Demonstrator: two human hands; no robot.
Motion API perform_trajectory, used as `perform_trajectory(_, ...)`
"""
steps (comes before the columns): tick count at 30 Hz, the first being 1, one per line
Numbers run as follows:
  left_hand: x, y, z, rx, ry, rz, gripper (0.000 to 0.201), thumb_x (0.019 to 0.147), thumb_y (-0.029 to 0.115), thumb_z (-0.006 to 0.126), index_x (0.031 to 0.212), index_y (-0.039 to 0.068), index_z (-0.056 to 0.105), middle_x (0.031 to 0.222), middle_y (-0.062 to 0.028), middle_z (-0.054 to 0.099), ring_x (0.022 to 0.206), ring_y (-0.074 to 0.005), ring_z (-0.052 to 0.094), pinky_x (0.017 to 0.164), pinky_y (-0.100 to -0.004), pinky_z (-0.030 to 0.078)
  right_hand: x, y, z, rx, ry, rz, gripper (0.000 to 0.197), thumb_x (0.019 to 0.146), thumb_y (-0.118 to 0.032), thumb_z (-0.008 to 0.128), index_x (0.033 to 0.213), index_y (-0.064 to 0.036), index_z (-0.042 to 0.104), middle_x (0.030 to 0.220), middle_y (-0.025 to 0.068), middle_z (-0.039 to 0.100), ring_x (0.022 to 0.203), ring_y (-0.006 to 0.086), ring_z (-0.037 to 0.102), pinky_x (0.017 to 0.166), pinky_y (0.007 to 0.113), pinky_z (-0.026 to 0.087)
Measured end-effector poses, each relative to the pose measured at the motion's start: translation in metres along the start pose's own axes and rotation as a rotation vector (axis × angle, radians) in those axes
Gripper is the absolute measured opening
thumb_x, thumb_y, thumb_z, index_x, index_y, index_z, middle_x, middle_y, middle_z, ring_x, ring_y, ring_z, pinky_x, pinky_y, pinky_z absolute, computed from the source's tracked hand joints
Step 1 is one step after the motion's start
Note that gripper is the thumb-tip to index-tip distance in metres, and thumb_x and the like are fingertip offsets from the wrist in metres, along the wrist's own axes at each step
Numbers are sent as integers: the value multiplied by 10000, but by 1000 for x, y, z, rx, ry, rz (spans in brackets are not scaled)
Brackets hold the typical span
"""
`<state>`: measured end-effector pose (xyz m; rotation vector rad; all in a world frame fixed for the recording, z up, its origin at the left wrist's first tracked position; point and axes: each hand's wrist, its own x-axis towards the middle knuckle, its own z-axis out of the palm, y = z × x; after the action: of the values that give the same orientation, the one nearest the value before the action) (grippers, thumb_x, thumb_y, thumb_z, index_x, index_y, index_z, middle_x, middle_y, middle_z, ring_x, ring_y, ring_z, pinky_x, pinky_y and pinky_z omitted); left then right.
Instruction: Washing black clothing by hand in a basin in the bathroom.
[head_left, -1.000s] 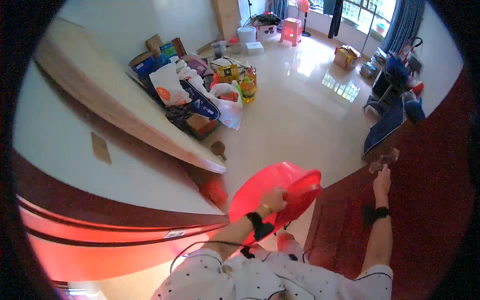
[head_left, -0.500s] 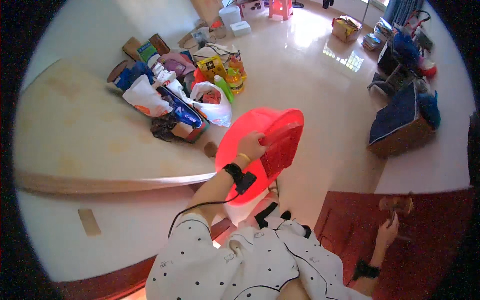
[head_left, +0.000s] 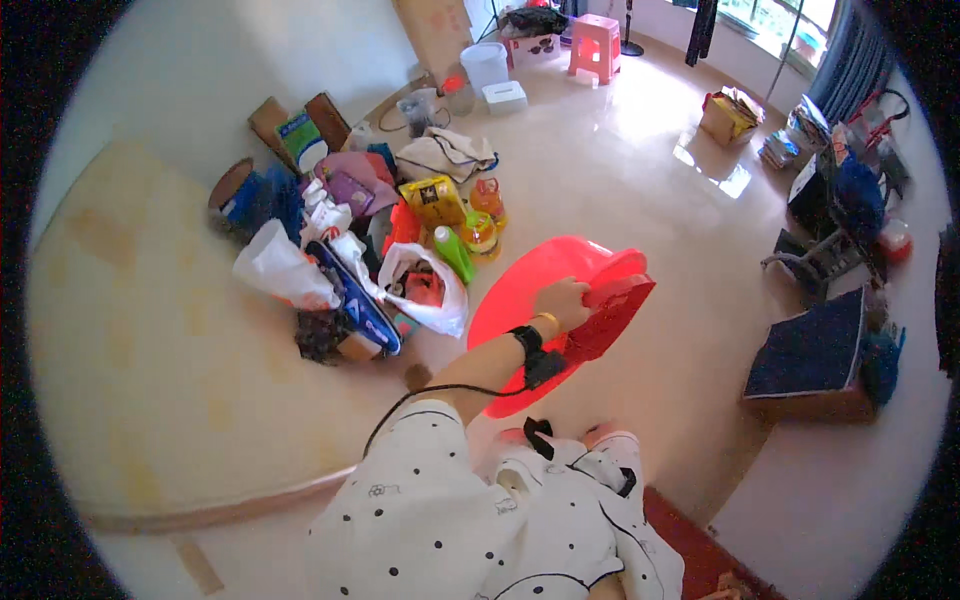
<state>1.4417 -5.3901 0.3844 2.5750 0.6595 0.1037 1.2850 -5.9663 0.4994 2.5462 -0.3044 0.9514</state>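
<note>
My left hand (head_left: 563,303) is closed at the rim of a large red plastic basin (head_left: 520,275), which it carries tilted on its side above the floor. A red rectangular board-like piece (head_left: 612,318) sits against the basin's open side, under the same fingers; its exact kind is not clear. A black strap with a small device and a cable is on my left wrist. At the lower edge, by the dark red door (head_left: 690,540), a blurred skin-toned patch seems to be my right hand (head_left: 738,588). It is mostly cut off, and its fingers cannot be made out.
To the left lies a cream mattress (head_left: 200,400). Beside it are piled a white plastic bag (head_left: 445,310), bottles (head_left: 482,236) and boxes. A pink stool (head_left: 596,48) and white bucket (head_left: 486,65) stand far back. Along the right wall are a dark-topped box (head_left: 810,345) and a carton (head_left: 730,118).
The view has shifted forward into the room. My left hand has carried the basin forward and right. My right hand, earlier at the door's handle, has dropped to the lower edge of view.
</note>
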Motion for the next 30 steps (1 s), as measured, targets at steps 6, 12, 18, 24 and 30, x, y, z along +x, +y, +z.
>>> perform_trajectory(6, 182, -8, 9, -37, 70, 51, 358, 738, 438, 598, 889, 121, 667, 901, -139, 619, 867, -337, 601, 727, -451, 485, 55, -130, 108, 219, -280, -16, 255, 862, -248, 575, 1019, -54, 621, 965, 135, 619, 840, 283, 595, 753, 353, 492)
perform_trajectory(12, 348, -20, -15, -83, 40, -13, 341, 749, 398, 632, 935, 114, 664, 943, -124, 622, 905, -311, 592, 770, -434, 479, 130, -267, 223, 431, -694, -136, 223, 853, -223, 558, 951, -38, 635, 906, 142, 626, 827, 297, 599, 735, 372, 489)
perform_trajectory(18, 488, -55, -38, -273, 232, -57, 322, 746, 368, 652, 887, 78, 661, 892, -157, 624, 874, -332, 593, 763, -433, 475, 237, -411, 339, 579, -957, -397, 210, 844, -197, 541, 883, -22, 650, 847, 150, 634, 814, 310, 603, 717, 392, 486)
perform_trajectory(24, 639, -106, -59, -298, 232, -210, 308, 738, 338, 651, 886, 69, 657, 934, -159, 633, 872, -347, 600, 738, -444, 487, 357, -581, 364, 662, -866, -248, 242, 802, -180, 555, 647, -5, 618, 663, 136, 604, 680, 306, 583, 641, 397, 466)
perform_trajectory(30, 763, -196, -72, -323, 263, -363, 271, 727, 308, 625, 871, 79, 644, 890, -179, 632, 830, -367, 607, 699, -470, 495, 371, -736, 305, 838, -938, -299, 210, 797, -226, 594, 722, -34, 633, 665, 149, 596, 591, 282, 563, 547, 403, 440)
